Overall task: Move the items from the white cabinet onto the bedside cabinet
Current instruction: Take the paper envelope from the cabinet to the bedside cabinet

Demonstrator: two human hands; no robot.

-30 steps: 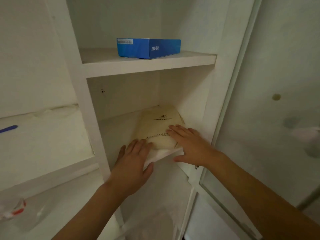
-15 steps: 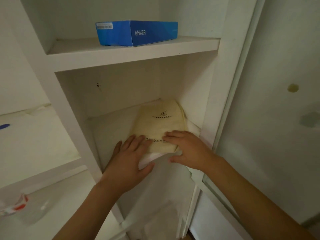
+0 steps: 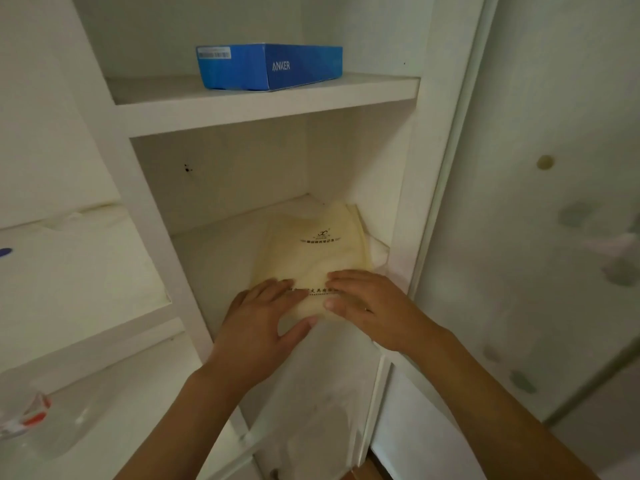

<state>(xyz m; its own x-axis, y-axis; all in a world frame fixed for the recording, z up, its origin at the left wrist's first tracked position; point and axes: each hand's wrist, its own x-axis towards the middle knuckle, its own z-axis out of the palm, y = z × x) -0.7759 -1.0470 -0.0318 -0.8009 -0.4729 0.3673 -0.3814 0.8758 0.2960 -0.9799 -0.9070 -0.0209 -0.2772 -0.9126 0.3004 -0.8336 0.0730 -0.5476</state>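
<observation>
2 hands' fingers (image 3: pixel 277 289) lie flat atop the cream pouch's (image 3: pixel 311 251) near edge, thumbs curled beneath, gripping it.

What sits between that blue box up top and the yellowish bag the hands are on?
Only the white shelf board the blue box rests on, then bare space above the bag, per the head view.

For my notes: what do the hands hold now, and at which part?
Both hands, left hand and right hand, hold the cream package at its near edge, fingers on top, thumbs at the front edge.
</observation>
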